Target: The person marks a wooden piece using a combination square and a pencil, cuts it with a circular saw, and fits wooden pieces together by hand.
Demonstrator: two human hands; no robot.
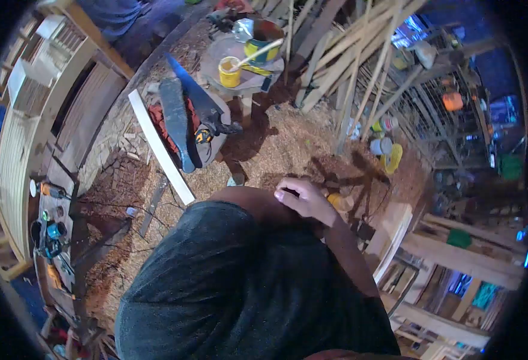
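Observation:
My right hand (306, 199) is in front of my body, beside a bent bare limb (246, 201) at the edge of my dark clothing (216, 270). Its thumb and forefinger curl close together around a small dark gap. Whatever they may hold is hidden. I do not see my left hand. Ahead of me, a handsaw (193, 87) lies with a long dark, worn piece (174, 114), a red cloth (160, 127) and a black-and-yellow tool (204, 135). A pale wooden strip (159, 144) slants alongside them.
A round stand (216, 57) bears a yellow tub (229, 72) and a larger can (264, 45). Long sticks (360, 54) lean at the upper right. Power tools (54, 231) lie on a left-hand bench. Shavings cover the ground (276, 144); timber framing (456, 258) stands right.

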